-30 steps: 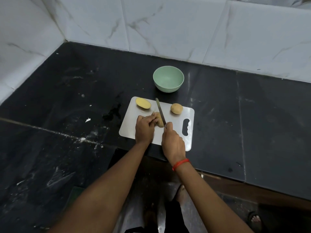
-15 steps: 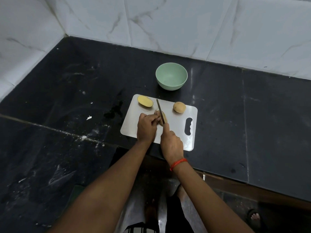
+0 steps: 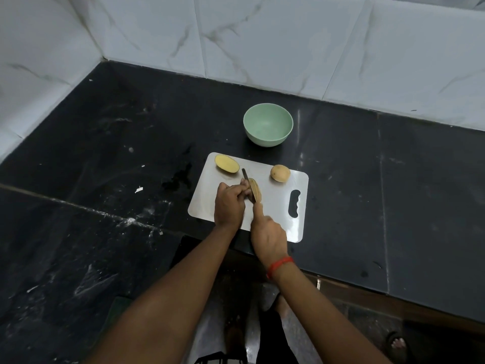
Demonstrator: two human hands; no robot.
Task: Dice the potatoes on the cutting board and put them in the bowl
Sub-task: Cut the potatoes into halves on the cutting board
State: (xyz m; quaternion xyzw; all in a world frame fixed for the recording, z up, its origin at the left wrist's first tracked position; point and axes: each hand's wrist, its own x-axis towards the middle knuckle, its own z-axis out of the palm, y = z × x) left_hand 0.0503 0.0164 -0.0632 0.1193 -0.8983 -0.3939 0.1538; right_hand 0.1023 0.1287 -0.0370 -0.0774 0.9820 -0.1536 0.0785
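Nearest me, my right hand (image 3: pixel 267 235) grips the knife (image 3: pixel 245 176), forefinger laid along its spine. Just left of it, my left hand (image 3: pixel 228 203) pinches a potato half (image 3: pixel 257 193) against the board (image 3: pixel 284 206); the blade stands in that half, right beside my left fingertips. Farther back, a second half (image 3: pixel 227 164) lies cut face up at the board's far-left corner, and a whole potato (image 3: pixel 280 173) sits far right. Beyond the board sits the bowl (image 3: pixel 267 137).

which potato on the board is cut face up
The potato half at the far-left corner of the cutting board: its yellow flesh faces up. The right potato shows only skin; the middle potato is under the knife.
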